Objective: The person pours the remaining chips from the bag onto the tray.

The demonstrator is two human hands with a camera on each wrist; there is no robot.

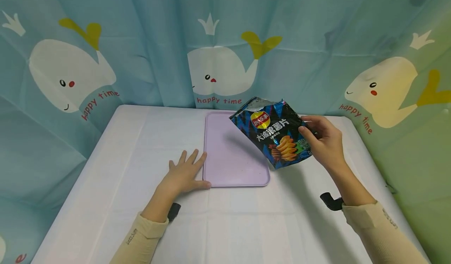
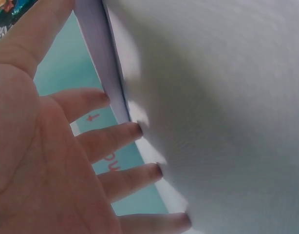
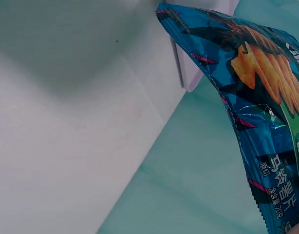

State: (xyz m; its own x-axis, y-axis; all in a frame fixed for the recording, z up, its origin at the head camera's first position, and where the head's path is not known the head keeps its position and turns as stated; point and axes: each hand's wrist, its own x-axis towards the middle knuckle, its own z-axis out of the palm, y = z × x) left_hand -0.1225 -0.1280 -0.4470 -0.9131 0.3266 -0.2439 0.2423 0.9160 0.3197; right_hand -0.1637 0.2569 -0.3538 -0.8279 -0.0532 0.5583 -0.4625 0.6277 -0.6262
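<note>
Apparently mid-carry, your right hand pinched the bag, left hand splayed at the tray's left edge, steadiness seemingly needed next.

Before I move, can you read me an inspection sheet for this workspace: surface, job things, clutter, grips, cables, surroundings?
Surface: white table, lightly creased on top.
Job things: purple tray lies flat on the table; chip bag is held up, tilted, partly over the tray's right side. Whether the bag is open, I can't tell.
Clutter: nothing seen.
Left grip: bare hand, fingers spread, at the tray's left edge.
Right grip: bare hand, holds the bag's right side between thumb and fingers.
Cables: nothing seen.
Surroundings: blue-green curtain with printed whales behind the table and at both sides.
</note>
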